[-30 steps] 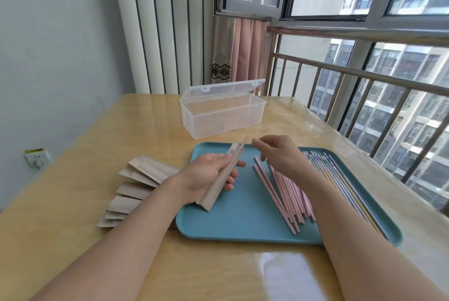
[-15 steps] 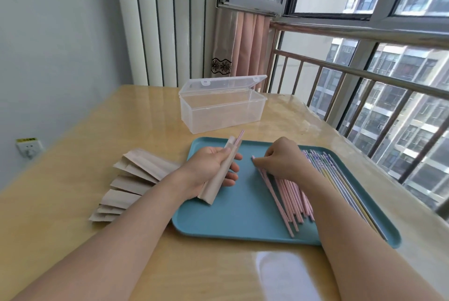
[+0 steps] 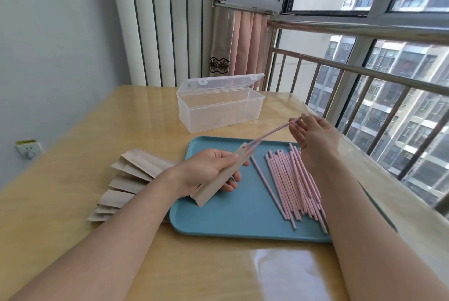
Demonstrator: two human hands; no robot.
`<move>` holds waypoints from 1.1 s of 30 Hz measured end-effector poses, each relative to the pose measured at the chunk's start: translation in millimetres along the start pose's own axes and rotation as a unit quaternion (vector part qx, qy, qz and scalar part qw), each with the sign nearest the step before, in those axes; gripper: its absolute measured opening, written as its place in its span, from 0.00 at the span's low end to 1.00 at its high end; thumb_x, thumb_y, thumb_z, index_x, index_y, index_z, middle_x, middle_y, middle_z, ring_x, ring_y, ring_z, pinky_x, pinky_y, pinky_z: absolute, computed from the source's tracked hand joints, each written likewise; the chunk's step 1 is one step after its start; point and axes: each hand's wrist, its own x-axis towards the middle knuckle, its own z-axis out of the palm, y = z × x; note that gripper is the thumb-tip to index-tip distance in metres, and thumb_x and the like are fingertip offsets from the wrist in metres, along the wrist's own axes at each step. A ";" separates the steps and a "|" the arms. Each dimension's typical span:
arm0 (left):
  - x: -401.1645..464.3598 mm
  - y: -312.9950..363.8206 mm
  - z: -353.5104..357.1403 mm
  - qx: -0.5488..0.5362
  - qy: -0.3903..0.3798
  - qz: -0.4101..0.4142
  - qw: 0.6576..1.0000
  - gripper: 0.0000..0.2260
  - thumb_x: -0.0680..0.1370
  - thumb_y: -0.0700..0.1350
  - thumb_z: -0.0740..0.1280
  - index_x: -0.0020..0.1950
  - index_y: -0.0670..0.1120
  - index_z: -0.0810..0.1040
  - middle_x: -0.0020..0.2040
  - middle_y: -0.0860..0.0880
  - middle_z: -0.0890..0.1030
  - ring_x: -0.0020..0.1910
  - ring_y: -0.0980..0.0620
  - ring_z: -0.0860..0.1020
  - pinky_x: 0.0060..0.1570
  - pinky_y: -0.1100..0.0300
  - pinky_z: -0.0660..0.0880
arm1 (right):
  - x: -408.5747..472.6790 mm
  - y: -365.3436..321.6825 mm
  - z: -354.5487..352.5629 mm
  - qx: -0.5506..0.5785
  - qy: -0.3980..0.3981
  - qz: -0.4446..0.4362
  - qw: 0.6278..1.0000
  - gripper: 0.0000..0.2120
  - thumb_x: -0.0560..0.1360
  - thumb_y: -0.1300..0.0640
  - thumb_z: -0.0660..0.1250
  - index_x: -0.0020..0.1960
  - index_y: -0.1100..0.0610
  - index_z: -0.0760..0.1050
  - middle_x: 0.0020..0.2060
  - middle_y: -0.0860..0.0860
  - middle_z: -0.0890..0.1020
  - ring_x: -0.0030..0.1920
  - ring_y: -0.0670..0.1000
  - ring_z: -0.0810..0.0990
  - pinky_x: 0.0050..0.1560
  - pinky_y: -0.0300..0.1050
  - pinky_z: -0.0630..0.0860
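Now our left hand (image 3: 206, 172) curls round a tan paper sleeve (image 3: 209, 193), tilted above the blue tray (image 3: 218, 223). Our right hand (image 3: 313, 138) pinches the far end of a pink straw (image 3: 272, 133), whose near end meets the sleeve's mouth. Bare tray separates the sleeve from the loose straws (image 3: 291, 184) on the right; a clear box (image 3: 218, 111) stands well beyond.

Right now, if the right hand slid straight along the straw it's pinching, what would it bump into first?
The right hand would probably meet the mouth of the paper sleeve gripped by the left hand, where the pink straw enters; depth is unclear.
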 end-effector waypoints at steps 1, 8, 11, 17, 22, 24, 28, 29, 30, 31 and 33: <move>-0.3 0.3 0.0 0.003 -0.003 0.002 1.000 0.15 0.85 0.50 0.59 0.61 0.43 0.82 0.40 0.46 0.81 0.36 0.51 0.80 0.39 0.61 0.79 | 0.5 -0.4 -1.0 -0.004 -0.005 -0.005 1.000 0.08 0.81 0.62 0.65 0.58 0.65 0.76 0.43 0.60 0.84 0.37 0.51 0.86 0.40 0.39 0.81; -1.2 0.4 -1.6 0.024 -0.016 0.013 0.999 0.15 0.85 0.49 0.59 0.61 0.44 0.81 0.40 0.46 0.82 0.35 0.53 0.78 0.38 0.61 0.78 | 2.5 1.4 -0.8 -0.075 -0.051 -0.015 0.996 0.12 0.78 0.64 0.69 0.61 0.64 0.76 0.42 0.60 0.85 0.34 0.49 0.83 0.36 0.38 0.80; -1.4 0.4 -2.3 0.025 -0.018 0.016 0.999 0.15 0.85 0.49 0.59 0.61 0.44 0.82 0.40 0.47 0.82 0.34 0.54 0.77 0.37 0.62 0.78 | 2.2 0.3 -1.1 -0.073 -0.047 -0.038 0.995 0.13 0.78 0.64 0.70 0.62 0.62 0.76 0.43 0.61 0.85 0.35 0.50 0.83 0.37 0.37 0.80; -1.2 0.1 -3.5 0.027 -0.020 0.018 0.999 0.15 0.85 0.50 0.59 0.62 0.45 0.82 0.42 0.47 0.82 0.35 0.53 0.78 0.38 0.61 0.78 | 2.7 -0.4 -0.5 -0.056 -0.033 -0.077 0.995 0.13 0.76 0.65 0.71 0.60 0.62 0.77 0.45 0.62 0.85 0.38 0.52 0.85 0.42 0.40 0.81; 0.3 -1.0 -4.2 0.020 -0.018 0.018 0.999 0.15 0.84 0.50 0.60 0.62 0.45 0.82 0.42 0.46 0.82 0.35 0.53 0.78 0.38 0.61 0.78 | 0.9 -0.4 -1.4 -0.072 -0.055 -0.095 0.991 0.13 0.76 0.65 0.71 0.60 0.62 0.77 0.42 0.60 0.86 0.38 0.52 0.85 0.43 0.41 0.82; 0.8 -1.6 -5.3 0.016 -0.017 0.018 1.000 0.15 0.84 0.50 0.60 0.61 0.45 0.82 0.42 0.46 0.82 0.35 0.53 0.77 0.38 0.60 0.78 | 0.9 1.1 -0.9 -0.096 -0.070 -0.087 0.989 0.12 0.76 0.65 0.71 0.59 0.62 0.77 0.42 0.59 0.86 0.38 0.52 0.85 0.41 0.41 0.82; 2.4 -3.2 -7.5 -0.003 -0.016 0.017 1.000 0.15 0.84 0.50 0.60 0.61 0.44 0.82 0.41 0.47 0.81 0.34 0.54 0.76 0.36 0.61 0.77 | 0.4 7.6 1.8 -0.188 -0.086 -0.052 0.977 0.08 0.77 0.61 0.70 0.56 0.61 0.80 0.43 0.59 0.86 0.37 0.52 0.85 0.38 0.41 0.82; 3.2 -3.2 -8.0 -0.010 -0.014 0.016 1.000 0.15 0.84 0.50 0.60 0.61 0.44 0.82 0.41 0.47 0.81 0.33 0.54 0.76 0.36 0.61 0.77 | -0.4 9.6 3.0 -0.218 -0.098 -0.052 0.970 0.07 0.78 0.60 0.70 0.54 0.61 0.81 0.43 0.59 0.86 0.38 0.52 0.84 0.39 0.42 0.82; 3.8 -3.1 -8.6 -0.017 -0.010 0.015 1.000 0.15 0.84 0.50 0.60 0.61 0.44 0.82 0.40 0.47 0.81 0.33 0.54 0.76 0.35 0.61 0.77 | -2.1 12.1 4.8 -0.247 -0.116 -0.054 0.961 0.06 0.79 0.59 0.69 0.53 0.61 0.81 0.43 0.59 0.86 0.38 0.52 0.84 0.39 0.42 0.82; 3.8 -2.8 -8.8 -0.024 -0.006 0.014 1.000 0.15 0.84 0.49 0.60 0.61 0.43 0.82 0.40 0.47 0.81 0.33 0.55 0.76 0.34 0.62 0.76 | -4.7 15.3 6.7 -0.273 -0.137 -0.059 0.950 0.06 0.79 0.59 0.69 0.51 0.61 0.82 0.43 0.59 0.86 0.38 0.52 0.84 0.39 0.43 0.82; 4.9 -2.9 -9.5 -0.042 0.001 0.013 0.999 0.15 0.85 0.48 0.59 0.61 0.42 0.82 0.39 0.47 0.80 0.32 0.55 0.75 0.33 0.63 0.76 | -10.3 22.1 10.7 -0.325 -0.180 -0.082 0.925 0.07 0.79 0.58 0.69 0.50 0.61 0.82 0.42 0.59 0.86 0.37 0.53 0.84 0.38 0.45 0.82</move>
